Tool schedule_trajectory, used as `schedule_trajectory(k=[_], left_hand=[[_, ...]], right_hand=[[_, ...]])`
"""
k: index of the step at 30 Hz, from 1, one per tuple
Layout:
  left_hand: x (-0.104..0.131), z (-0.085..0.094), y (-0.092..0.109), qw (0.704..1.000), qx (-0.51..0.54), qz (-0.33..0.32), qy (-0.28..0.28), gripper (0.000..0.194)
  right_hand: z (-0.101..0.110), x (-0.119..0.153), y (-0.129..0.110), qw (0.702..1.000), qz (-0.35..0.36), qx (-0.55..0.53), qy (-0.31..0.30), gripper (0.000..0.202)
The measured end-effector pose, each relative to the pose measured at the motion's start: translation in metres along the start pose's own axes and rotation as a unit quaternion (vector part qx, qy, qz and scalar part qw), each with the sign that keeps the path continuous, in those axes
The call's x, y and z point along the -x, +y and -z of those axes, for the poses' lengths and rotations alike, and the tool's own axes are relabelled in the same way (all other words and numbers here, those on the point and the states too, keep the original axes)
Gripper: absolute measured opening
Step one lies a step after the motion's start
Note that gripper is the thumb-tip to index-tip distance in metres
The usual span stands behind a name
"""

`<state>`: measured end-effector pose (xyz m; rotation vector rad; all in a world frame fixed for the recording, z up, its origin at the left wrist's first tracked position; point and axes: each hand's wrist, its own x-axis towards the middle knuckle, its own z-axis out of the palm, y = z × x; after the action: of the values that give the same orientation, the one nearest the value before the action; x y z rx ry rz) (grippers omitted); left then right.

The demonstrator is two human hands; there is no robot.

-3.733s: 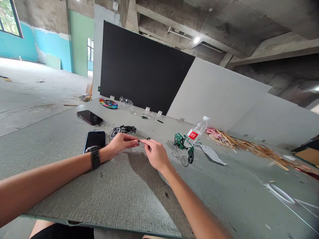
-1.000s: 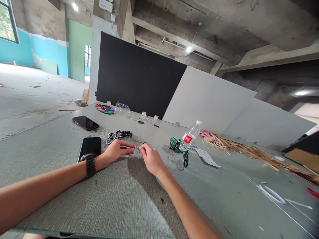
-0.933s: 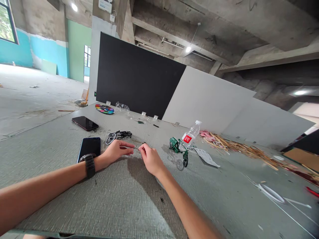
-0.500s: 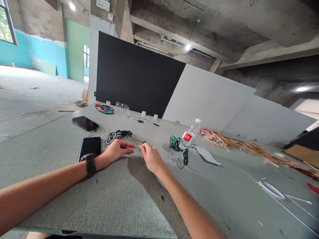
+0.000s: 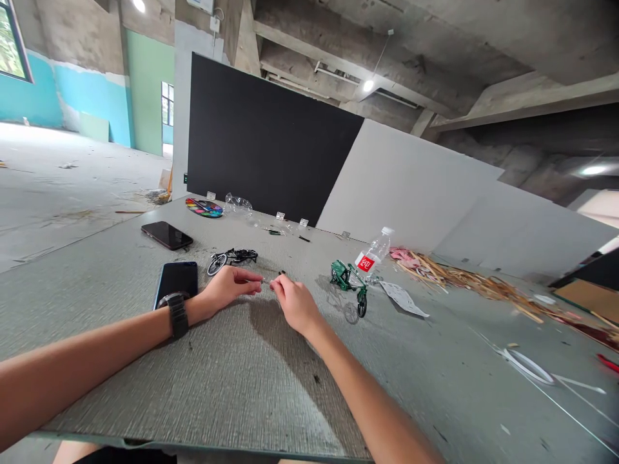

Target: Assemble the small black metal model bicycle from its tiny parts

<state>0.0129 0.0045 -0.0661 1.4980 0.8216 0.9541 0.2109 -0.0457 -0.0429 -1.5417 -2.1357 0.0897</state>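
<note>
Near the middle of the grey table (image 5: 232, 386), my left hand (image 5: 231, 288) is pinched on a tiny part too small to name. My right hand (image 5: 294, 301) meets it fingertip to fingertip, also closed on something small; a dark end shows above its fingers. Just behind my left hand lies a black model bicycle (image 5: 232, 259) with a white-rimmed wheel. A green model bicycle (image 5: 349, 283) stands to the right of my right hand. Beside my left wrist, which wears a dark watch, is a phone (image 5: 177, 280).
Another phone (image 5: 167, 235) and a paint palette (image 5: 204, 207) lie at the back left. A plastic bottle (image 5: 374, 254) and paper sheet (image 5: 402, 299) are right of the green bicycle. Wood strips (image 5: 464, 282) and a white ring (image 5: 528, 367) lie farther right.
The fingertips of my two hands have come slightly closer together. The view has shifted a little; the bicycles, phones and bottle have not been moved.
</note>
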Motion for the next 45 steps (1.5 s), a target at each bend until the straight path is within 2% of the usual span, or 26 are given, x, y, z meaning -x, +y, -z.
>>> schedule_trajectory(k=[4, 9, 13, 19, 26, 35, 45], left_hand=[[0.001, -0.001, 0.002, 1.0, 0.004, 0.001, -0.01, 0.033], [-0.001, -0.001, 0.001, 1.0, 0.013, 0.0, 0.004, 0.033], [-0.001, -0.002, 0.001, 0.999, 0.043, -0.004, 0.021, 0.032], [0.001, -0.002, 0.005, 0.996, 0.079, -0.041, 0.029, 0.04], [0.0, 0.001, 0.007, 0.994, 0.072, -0.075, 0.046, 0.035], [0.003, -0.001, 0.01, 0.991, 0.031, -0.115, 0.064, 0.032], [0.0, 0.001, 0.002, 0.987, -0.037, -0.149, 0.05, 0.026]], right_hand=[[0.0, 0.0, 0.0, 1.0, -0.011, -0.002, -0.008, 0.03], [-0.006, 0.001, 0.004, 0.999, 0.007, -0.039, 0.003, 0.013], [-0.002, 0.0, 0.003, 0.998, 0.053, -0.027, 0.033, 0.018], [0.005, -0.002, 0.001, 0.985, 0.096, 0.03, 0.143, 0.023], [0.008, -0.001, 0.0, 0.977, 0.122, 0.046, 0.168, 0.022], [0.0, 0.001, -0.005, 0.981, 0.082, -0.022, 0.173, 0.019], [0.001, -0.001, -0.008, 0.989, -0.001, -0.098, 0.108, 0.033]])
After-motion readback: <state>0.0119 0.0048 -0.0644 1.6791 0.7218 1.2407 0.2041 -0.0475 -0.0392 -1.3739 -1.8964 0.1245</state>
